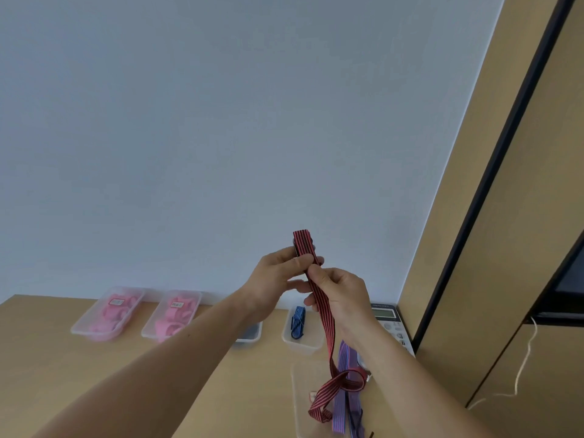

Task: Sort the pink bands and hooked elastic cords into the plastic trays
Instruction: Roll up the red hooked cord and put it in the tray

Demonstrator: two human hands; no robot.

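Observation:
A red striped elastic cord [325, 330] is held up in the air above the desk. My left hand [278, 276] grips its folded top end. Just below, my right hand [338, 295] pinches the cord, whose tail hangs into a clear tray [298, 390] at the front right, looping over purple striped cords [344, 387]. Two clear trays [94, 324] [151, 327] at the back left hold pink bands [110, 314]. A blue cord [297, 322] lies in another tray [303, 344] by the wall. A further tray [251, 335] is mostly hidden by my left arm.
A calculator [390, 320] lies at the back right of the wooden desk [94, 374], against the white wall. A tan cabinet with dark trim [505, 216] rises on the right, with a thin pale string [524, 361] hanging down it.

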